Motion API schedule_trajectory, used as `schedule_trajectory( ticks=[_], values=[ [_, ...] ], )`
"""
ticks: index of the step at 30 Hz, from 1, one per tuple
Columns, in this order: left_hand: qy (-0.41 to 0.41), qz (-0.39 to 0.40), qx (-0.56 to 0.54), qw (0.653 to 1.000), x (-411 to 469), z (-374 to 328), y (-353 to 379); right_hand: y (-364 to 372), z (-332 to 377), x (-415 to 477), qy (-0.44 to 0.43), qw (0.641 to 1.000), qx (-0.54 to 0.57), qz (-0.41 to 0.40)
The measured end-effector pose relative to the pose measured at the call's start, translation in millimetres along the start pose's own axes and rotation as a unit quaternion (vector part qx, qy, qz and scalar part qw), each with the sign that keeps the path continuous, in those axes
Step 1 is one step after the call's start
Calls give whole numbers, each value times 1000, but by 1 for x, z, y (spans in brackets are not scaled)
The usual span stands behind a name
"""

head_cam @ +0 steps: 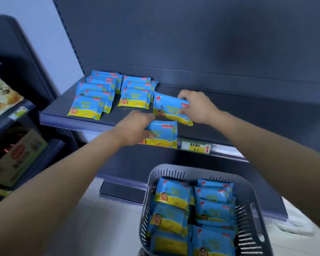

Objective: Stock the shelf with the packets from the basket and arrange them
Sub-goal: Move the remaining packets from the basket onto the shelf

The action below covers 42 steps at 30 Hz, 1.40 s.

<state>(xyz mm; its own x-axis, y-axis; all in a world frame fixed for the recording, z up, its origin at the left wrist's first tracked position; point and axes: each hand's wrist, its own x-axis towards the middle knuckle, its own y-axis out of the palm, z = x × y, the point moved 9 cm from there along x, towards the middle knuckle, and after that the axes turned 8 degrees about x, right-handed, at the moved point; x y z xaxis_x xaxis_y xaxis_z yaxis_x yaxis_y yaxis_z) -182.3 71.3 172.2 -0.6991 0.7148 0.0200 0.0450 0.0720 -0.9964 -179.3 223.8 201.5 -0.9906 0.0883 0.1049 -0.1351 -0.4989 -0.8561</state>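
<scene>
Two rows of blue and yellow packets (92,100) lie overlapped on the left part of the dark shelf (248,111). My right hand (198,106) grips another such packet (169,108) by its right end, just right of the second row (137,93) and low over the shelf. My left hand (135,130) holds a further packet (163,135) at the shelf's front edge, below the first. A grey slotted basket (253,209) at the bottom right holds several more packets (212,209).
A price label (195,146) is clipped to the shelf's front rail right of my left hand. Neighbouring shelves on the left carry boxed goods (17,156). A lower shelf edge (122,191) juts out beside the basket. The right part of the shelf is bare.
</scene>
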Motion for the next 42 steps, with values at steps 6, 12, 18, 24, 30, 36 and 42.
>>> schedule_trajectory(
  ticks=[6,12,18,24,30,36,42],
  values=[
    [-32,-8,3,999,15,75,-19,61,29,87,4,996,72,60],
    [-59,-1,10,998,44,142,-18,113,14,158,57,985,140,81],
    [-55,44,-13,997,77,178,4,114,22,194,55,990,120,51],
    [-27,42,65,997,106,183,14,109,15,203,63,993,96,5],
    [-17,30,98,995,116,181,18,85,24,179,25,998,45,-39],
    [-12,-6,81,997,109,161,4,55,49,138,-41,996,-41,-70],
    [51,-166,58,983,89,110,-52,11,70,88,-106,975,-136,-144]
  ],
)
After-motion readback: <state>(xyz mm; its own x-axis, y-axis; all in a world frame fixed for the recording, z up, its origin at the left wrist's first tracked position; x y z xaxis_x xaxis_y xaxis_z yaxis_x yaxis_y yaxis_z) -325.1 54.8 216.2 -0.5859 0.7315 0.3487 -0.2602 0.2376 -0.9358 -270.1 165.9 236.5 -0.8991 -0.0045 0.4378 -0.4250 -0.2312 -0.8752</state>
